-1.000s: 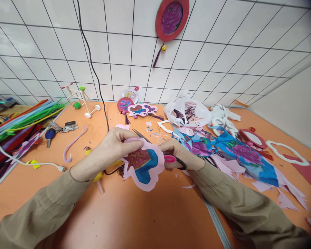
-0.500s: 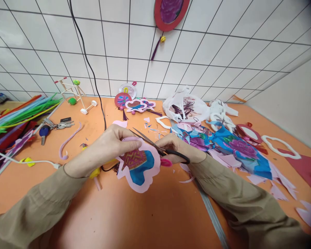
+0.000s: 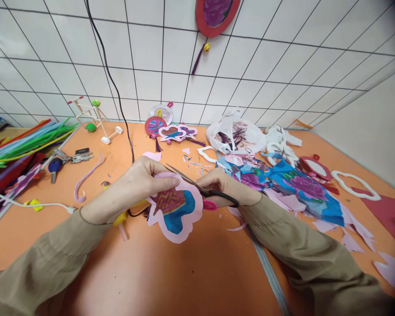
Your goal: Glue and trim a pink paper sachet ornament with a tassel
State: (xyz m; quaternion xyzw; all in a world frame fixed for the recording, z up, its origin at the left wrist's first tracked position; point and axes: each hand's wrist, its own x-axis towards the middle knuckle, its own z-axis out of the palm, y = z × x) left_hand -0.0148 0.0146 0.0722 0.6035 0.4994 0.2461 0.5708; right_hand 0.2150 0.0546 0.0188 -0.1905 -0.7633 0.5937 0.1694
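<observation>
Pinched in my left hand is a pink scalloped paper ornament with a blue and purple patterned centre. A bright pink loop sticks out from its right edge. My right hand is closed on a pair of scissors with black handles. The blades lie along the ornament's upper edge and point up and left, nearly together. My fingers cover part of the handles. A yellow glue gun lies on the table, partly hidden behind my left wrist.
Several finished ornaments lie by the tiled wall. A white plastic bag, blue floral fabric and pink scraps spread to the right. Keys, pipe cleaners and a stick model are at the left. A black cable hangs down.
The scissor blades have drawn closer together along the ornament's edge, and the handle has tipped slightly. Both hands stay in nearly the same place.
</observation>
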